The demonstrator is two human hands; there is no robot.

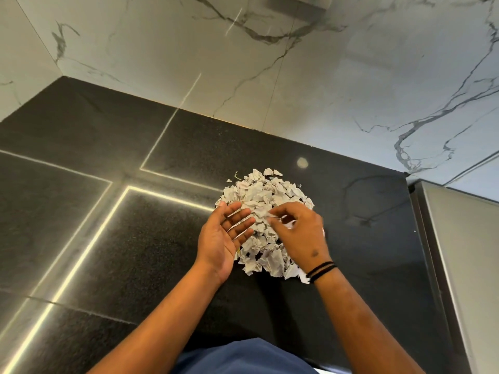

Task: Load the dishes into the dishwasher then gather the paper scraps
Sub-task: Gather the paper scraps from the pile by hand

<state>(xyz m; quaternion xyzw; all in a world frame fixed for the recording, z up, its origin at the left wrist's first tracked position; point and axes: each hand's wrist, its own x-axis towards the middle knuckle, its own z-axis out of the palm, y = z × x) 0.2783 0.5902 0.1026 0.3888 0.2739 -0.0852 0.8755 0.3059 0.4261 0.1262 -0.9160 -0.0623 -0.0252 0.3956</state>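
On the dark counter point(108, 238), the left hand point(221, 238) lies palm up with fingers straight against the left edge of the heap of paper scraps point(263, 195). The right hand point(299, 233) hovers over the heap's right side, fingers curled and pinching a scrap. A steel appliance point(459, 252) stands far right.

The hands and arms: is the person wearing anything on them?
Both forearms are bare, with no sleeves or gloves. The right hand has thin black bands round its wrist. The left hand wears nothing visible. Blue clothing shows at the bottom edge.
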